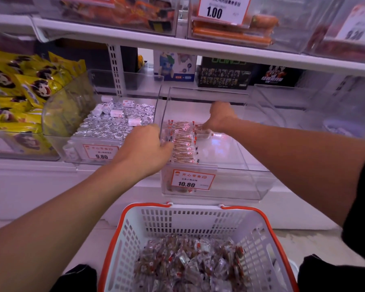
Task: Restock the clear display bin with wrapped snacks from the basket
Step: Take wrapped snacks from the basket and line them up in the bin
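The clear display bin [236, 165] sits on the middle shelf with a 10.80 price tag on its front. A neat row of wrapped snacks [182, 142] lies along its left side. My left hand [144, 144] reaches over the bin's left wall, fingers curled against the near end of that row. My right hand [219, 118] is deeper inside the bin and pinches a wrapped snack [202, 133] at the far end of the row. The white basket [135, 232] with orange handles stands below, holding a heap of wrapped snacks [190, 264].
A neighbouring clear bin [76, 150] on the left holds silver foil sweets, tagged 9.80. Yellow snack bags [19, 87] fill the far left. An empty clear bin [293, 106] stands to the right. The upper shelf edge [198, 47] overhangs, carrying more bins.
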Demonstrator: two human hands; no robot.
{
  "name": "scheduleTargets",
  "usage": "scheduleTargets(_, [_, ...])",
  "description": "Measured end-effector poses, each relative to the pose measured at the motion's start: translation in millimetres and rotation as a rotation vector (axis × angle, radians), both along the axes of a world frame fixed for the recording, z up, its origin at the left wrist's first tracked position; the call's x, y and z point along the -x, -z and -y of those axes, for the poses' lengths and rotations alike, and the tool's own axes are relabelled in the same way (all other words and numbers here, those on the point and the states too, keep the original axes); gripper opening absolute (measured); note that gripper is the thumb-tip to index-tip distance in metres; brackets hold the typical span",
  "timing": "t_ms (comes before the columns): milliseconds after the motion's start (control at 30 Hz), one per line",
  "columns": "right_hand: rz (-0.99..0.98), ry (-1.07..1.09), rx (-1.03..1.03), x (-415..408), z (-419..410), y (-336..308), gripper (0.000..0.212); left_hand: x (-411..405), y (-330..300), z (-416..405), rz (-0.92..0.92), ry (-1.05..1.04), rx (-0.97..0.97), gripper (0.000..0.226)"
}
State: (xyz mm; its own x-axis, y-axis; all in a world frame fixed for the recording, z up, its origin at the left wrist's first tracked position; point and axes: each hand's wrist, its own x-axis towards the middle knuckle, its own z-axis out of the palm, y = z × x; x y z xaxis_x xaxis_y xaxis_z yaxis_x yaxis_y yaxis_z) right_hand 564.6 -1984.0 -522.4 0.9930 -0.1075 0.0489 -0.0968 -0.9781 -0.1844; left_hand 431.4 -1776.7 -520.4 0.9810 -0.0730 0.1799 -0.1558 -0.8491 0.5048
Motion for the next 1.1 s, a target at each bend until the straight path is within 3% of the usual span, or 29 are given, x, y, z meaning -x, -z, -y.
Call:
scheduleTargets(67, [0.118,-0.074,-0.033,25,-1,-21,0.039,5,-7,-2,0.118,-0.072,-0.029,0.028])
scheduleTargets(100, [0.268,-0.132,-0.051,44,-2,-30,0.028,9,-13,-6,0.207,-0.053,0.016,0.03])
scheduleTargets(167, [0.761,-0.257,-0.111,94,-2,-36,0.011,18,-27,-19,0.216,0.17,0.166,0.031])
scheduleTargets(233, [1.154,-0.492,-0.256,153,-2,-17,0.016,33,-30,-28,-0.166,0.452,0.188,0.034])
scheduleTargets(267, [1.173,-0.613,-0.327,179,-2,5,0.018,41,-23,-27,-0.43,0.517,0.107,0.033])
scheduleTargets(333, [0.931,-0.74,-0.331,215,-5,65,0.018,54,11,-13,-0.888,0.536,-0.186,0.027])
scheduleTargets(367, [0.655,-0.755,-0.26,226,-7,99,0.015,60,37,-3,-1.006,0.508,-0.323,0.023])
scheduleTargets(400, [0.272,-0.716,-0.168,234,-7,135,0.012,67,67,8,-1.042,0.476,-0.437,0.02])
scheduleTargets(467, [-0.482,-0.567,-0.02,249,6,205,0.036,81,129,24,-0.986,0.462,-0.619,0.029])
scheduleTargets(500, [-0.738,-0.494,-0.006,261,18,236,0.055,88,160,28,-0.967,0.453,-0.672,0.038])
scheduleTargets(533, [-0.875,-0.423,-0.019,275,31,262,0.069,97,189,29,-0.98,0.422,-0.678,0.046])
scheduleTargets(667, [-0.831,-0.17,-0.282,313,69,319,0.075,129,280,34,-1.161,0.17,-0.355,0.088])
scheduleTargets(767, [-0.926,0.116,-0.305,313,73,343,0.12,146,325,42,-1.206,0.023,-0.078,0.104])
scheduleTargets(800, [-0.932,0.141,-0.27,312,72,350,0.125,150,337,45,-1.207,-0.021,0.004,0.107])
scheduleTargets(900, [-0.905,-0.016,-0.145,309,66,363,0.123,158,359,59,-1.154,-0.098,0.151,0.115])
scheduleTargets(1100, [-0.77,-0.115,-0.268,305,50,382,0.086,156,369,70,-0.993,-0.089,0.094,0.087])
